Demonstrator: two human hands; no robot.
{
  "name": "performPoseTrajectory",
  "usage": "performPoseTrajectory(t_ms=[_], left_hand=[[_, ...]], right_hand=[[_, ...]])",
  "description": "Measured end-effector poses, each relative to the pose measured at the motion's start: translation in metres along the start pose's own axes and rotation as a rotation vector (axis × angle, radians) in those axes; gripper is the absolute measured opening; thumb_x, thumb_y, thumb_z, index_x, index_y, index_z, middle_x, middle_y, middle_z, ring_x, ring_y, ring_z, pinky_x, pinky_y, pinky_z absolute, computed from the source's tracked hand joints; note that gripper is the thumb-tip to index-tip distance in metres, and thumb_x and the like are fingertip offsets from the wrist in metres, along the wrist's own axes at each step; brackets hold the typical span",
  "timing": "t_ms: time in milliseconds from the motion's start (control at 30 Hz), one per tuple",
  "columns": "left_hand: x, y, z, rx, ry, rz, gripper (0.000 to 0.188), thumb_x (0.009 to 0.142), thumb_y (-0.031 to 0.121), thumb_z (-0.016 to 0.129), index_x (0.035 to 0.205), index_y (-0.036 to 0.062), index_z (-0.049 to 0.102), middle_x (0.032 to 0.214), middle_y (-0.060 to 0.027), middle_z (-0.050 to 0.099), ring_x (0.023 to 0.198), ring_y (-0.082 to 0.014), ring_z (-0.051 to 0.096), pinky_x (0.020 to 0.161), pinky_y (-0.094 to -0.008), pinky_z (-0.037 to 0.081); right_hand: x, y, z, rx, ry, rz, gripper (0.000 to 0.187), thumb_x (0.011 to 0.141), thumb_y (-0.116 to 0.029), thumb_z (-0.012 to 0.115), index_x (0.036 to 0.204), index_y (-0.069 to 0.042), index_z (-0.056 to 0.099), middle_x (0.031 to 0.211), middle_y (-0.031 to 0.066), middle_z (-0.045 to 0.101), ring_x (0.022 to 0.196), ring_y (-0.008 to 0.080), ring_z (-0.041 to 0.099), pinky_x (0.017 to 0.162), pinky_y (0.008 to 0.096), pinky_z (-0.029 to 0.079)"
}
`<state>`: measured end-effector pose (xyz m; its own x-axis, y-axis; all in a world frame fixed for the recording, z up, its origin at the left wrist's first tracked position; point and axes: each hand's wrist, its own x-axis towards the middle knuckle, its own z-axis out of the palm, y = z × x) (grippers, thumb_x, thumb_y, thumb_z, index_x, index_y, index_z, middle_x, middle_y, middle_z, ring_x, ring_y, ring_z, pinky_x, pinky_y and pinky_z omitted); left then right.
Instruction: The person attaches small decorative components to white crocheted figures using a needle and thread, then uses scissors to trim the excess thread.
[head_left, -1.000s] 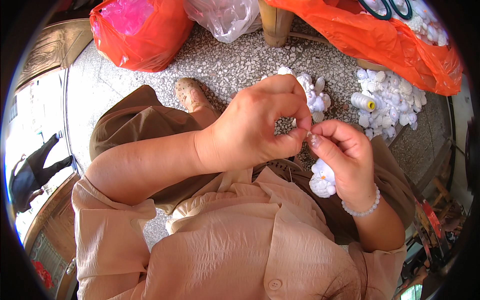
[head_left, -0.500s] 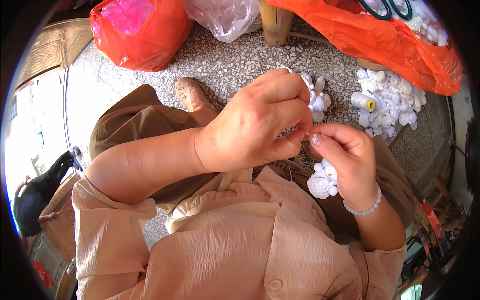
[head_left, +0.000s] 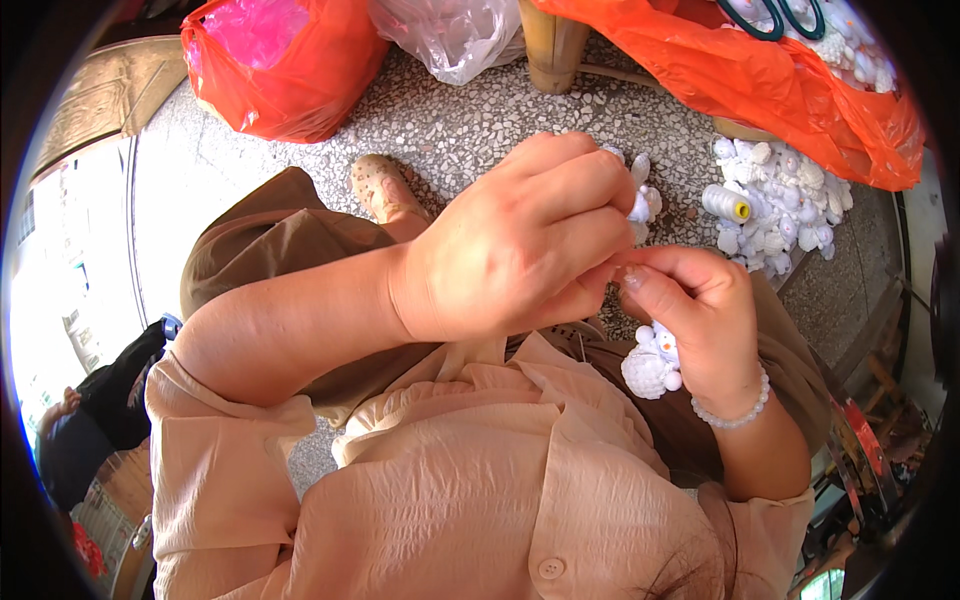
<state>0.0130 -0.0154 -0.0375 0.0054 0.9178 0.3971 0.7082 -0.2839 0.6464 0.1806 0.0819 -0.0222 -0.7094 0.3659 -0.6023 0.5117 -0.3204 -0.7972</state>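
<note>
My left hand [head_left: 520, 240] is closed in a pinch, its knuckles facing up, and whatever its fingertips hold is hidden. Right beside it, my right hand [head_left: 705, 315], with a pale bead bracelet on its wrist, pinches thumb against forefinger so that both hands' fingertips meet. Under the right palm a small white crocheted doll [head_left: 652, 364] sticks out, with an orange spot on its face, held against the curled fingers. Behind the left knuckles, more small white crocheted pieces [head_left: 645, 203] show in part.
A pile of white crocheted pieces [head_left: 785, 205] lies at the right, with a white thread spool [head_left: 725, 204] on it. An orange bag [head_left: 690, 70] with dark-handled scissors [head_left: 757, 20] stands far right. A red bag [head_left: 300, 85] and a clear bag [head_left: 450, 40] sit far left.
My left hand has turned slightly and its fingers have closed over the gap at the fingertips. The doll and right hand have shifted slightly right. A dark-clothed person at the left edge has moved.
</note>
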Motion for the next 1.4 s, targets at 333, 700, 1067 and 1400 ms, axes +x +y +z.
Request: performPoseTrajectory(t_ms=[333, 700, 1067, 1400], left_hand=[[0.021, -0.025, -0.004, 0.035, 0.113, 0.413, 0.025, 0.051, 0.003, 0.065, 0.076, -0.0024, 0.062, 0.074, -0.0078, 0.055, 0.062, -0.0211, 0.054, 0.055, -0.0316, 0.042], [0.02, -0.035, -0.035, -0.24, 0.19, -0.579, 0.004, 0.081, 0.001, 0.062, 0.085, -0.0002, 0.061, 0.082, -0.0023, 0.061, 0.079, -0.0081, 0.056, 0.074, -0.0217, 0.045], [0.001, -0.025, -0.016, -0.175, -0.113, -0.605, 0.01, 0.076, 0.005, 0.064, 0.084, -0.0009, 0.063, 0.083, -0.0078, 0.06, 0.076, -0.0164, 0.06, 0.068, -0.0276, 0.047], [-0.011, -0.034, -0.012, -0.103, -0.149, -0.542, 0.008, 0.075, 0.004, 0.062, 0.082, -0.0009, 0.062, 0.078, -0.0098, 0.059, 0.068, -0.0186, 0.06, 0.062, -0.0287, 0.048]], right_hand=[[0.003, -0.007, -0.024, 0.387, -0.17, -0.041, 0.02, 0.088, -0.01, 0.055, 0.102, 0.004, 0.061, 0.087, 0.0028, 0.064, 0.067, 0.0026, 0.049, 0.059, 0.0159, 0.038], [0.012, -0.004, -0.209, -1.251, 1.002, 0.188, 0.031, 0.088, -0.028, 0.052, 0.105, -0.005, 0.063, 0.098, 0.0144, 0.065, 0.089, 0.0286, 0.061, 0.079, 0.0357, 0.046], [0.109, 0.142, -0.046, -1.554, 0.06, -0.609, 0.007, 0.074, -0.014, 0.059, 0.072, -0.008, 0.058, 0.081, 0.0044, 0.053, 0.085, 0.0201, 0.053, 0.073, 0.0338, 0.044], [0.136, 0.167, -0.046, -1.597, 0.107, -0.456, 0.018, 0.075, -0.02, 0.067, 0.082, -0.009, 0.056, 0.09, 0.0037, 0.051, 0.09, 0.0203, 0.052, 0.075, 0.0335, 0.043]])
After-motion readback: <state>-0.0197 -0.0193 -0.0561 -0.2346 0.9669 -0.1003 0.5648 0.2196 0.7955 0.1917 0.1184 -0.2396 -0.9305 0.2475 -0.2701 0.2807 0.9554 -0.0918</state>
